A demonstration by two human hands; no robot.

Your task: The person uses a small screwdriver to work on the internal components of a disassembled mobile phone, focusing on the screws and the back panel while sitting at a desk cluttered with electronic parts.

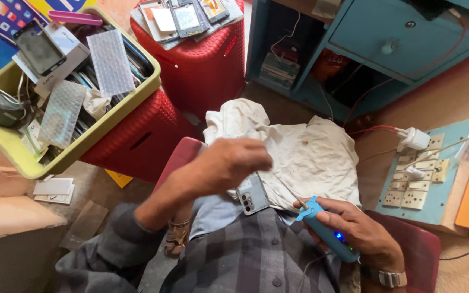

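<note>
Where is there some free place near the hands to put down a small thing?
The white cloth on the lap is bare between the left hand and the socket board. The floor between the red stools and blue cabinet looks free. The yellow bin and rear stool top are crowded. The right hand holds a blue tool.

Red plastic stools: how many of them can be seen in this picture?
2. One red stool stands at the top centre and bears phone parts. The second red stool lies below it to the left, under the yellow crate. Others may be hidden.
</note>
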